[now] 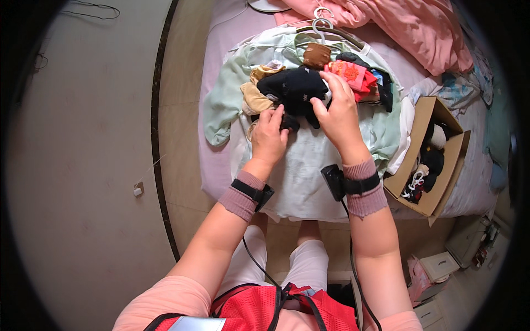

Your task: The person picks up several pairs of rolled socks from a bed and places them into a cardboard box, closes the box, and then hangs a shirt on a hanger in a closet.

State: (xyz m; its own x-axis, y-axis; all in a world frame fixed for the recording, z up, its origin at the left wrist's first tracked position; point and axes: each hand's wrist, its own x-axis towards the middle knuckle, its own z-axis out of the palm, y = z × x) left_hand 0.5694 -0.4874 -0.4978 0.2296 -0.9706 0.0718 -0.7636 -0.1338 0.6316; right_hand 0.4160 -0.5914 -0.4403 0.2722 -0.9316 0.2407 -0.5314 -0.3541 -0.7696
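Observation:
A bundle of black socks (304, 89) with small white marks lies on a pale green long-sleeved garment (225, 109). At its right edge is my right hand (340, 111), thumb and index finger spread apart, fingertips touching the black fabric. My left hand (268, 138) is at the lower left, its fingers against a smaller dark piece (291, 123). Whether they pinch it is hidden. Beige fabric (253, 99) lies left of the black bundle. A folded brown piece (317, 55) and a red and pink patterned piece (350, 74) lie above and to its right.
An open cardboard box (445, 173) holding socks and a white cord stands right on the bed (211, 173). White hangers (323, 27) and pink fabric (414, 31) lie at the far side. Cables (352, 265) run from my wrist devices. A drawer unit (439, 267) stands lower right.

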